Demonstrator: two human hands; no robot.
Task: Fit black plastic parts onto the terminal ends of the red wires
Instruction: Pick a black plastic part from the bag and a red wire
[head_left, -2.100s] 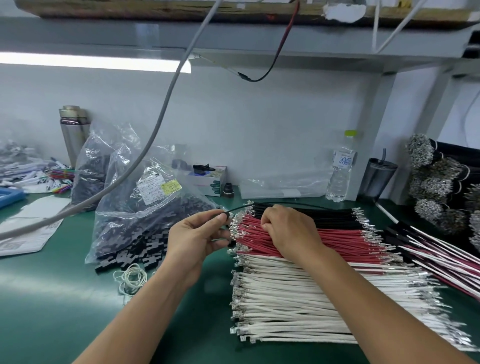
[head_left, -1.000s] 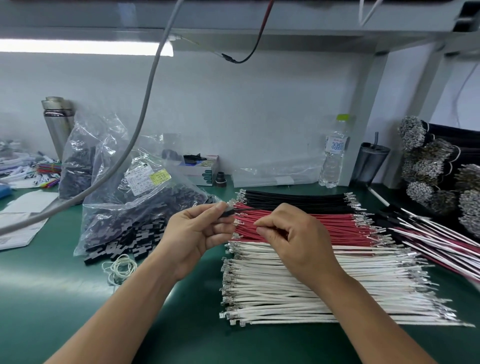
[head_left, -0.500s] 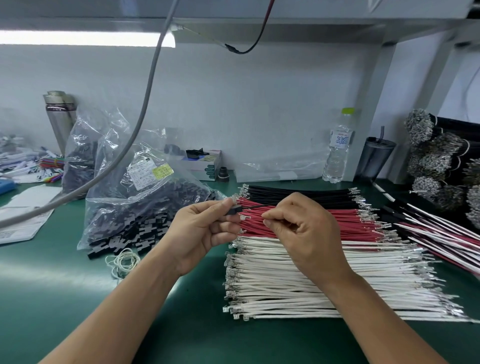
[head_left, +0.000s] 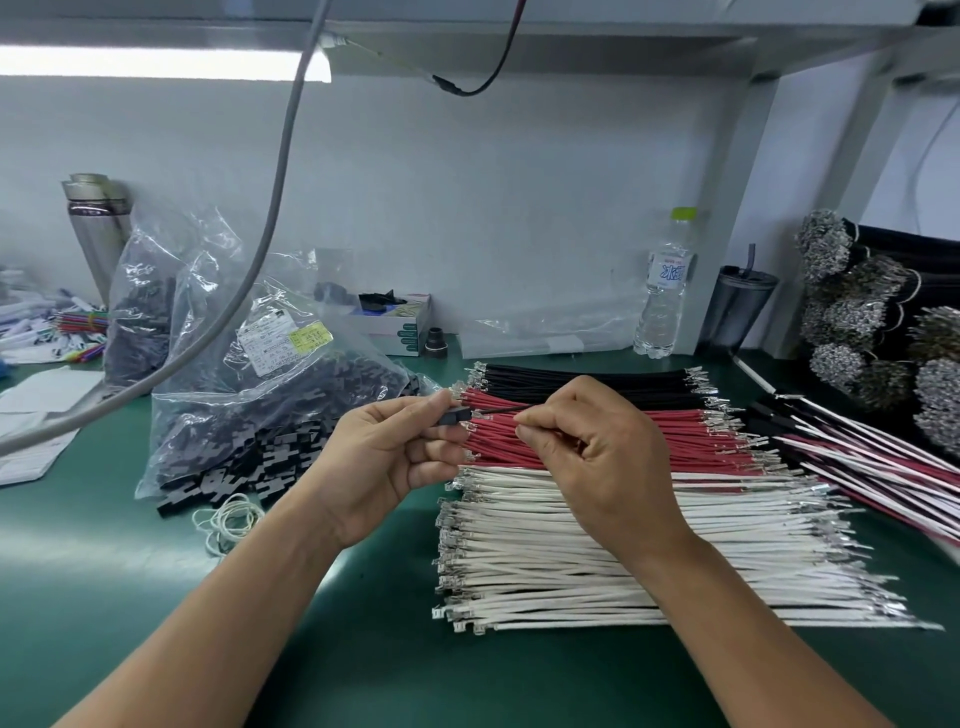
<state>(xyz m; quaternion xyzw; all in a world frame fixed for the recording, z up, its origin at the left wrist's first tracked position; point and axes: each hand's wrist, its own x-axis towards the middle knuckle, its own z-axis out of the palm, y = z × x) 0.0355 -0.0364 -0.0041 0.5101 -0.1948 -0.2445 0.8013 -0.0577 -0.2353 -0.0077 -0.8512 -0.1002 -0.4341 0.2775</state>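
Nearest the camera, on the green worktop (head_left: 104, 597), lies a stack of white wires (head_left: 597, 566) with metal terminals at both ends. Just beyond the white wires lies a row of red wires (head_left: 691, 441), and beyond those a row of black wires (head_left: 582, 382). Above the red wires the left hand (head_left: 387, 462) pinches a small black plastic part (head_left: 453, 417) between thumb and fingers, while the right hand (head_left: 597, 452) pinches a thin dark wire (head_left: 493, 411) whose end meets that part. Left of the red wires sits a clear bag of black plastic parts (head_left: 270, 415), bearing a white label and a yellow sticker too small to read; a coil of white cord (head_left: 228, 522) lies at its near edge. Behind the black wires, against the pale wall (head_left: 493, 208), stand a water bottle (head_left: 665, 291) with a green cap and a blue-printed label, a dark tumbler (head_left: 740, 306) and a small box (head_left: 400, 322). Far left of the bag stands a steel flask (head_left: 93, 228). Right of the red wires lie bundled black cables (head_left: 883, 312). A grey cable (head_left: 280, 171) hangs from the shelf (head_left: 623, 36) overhead.
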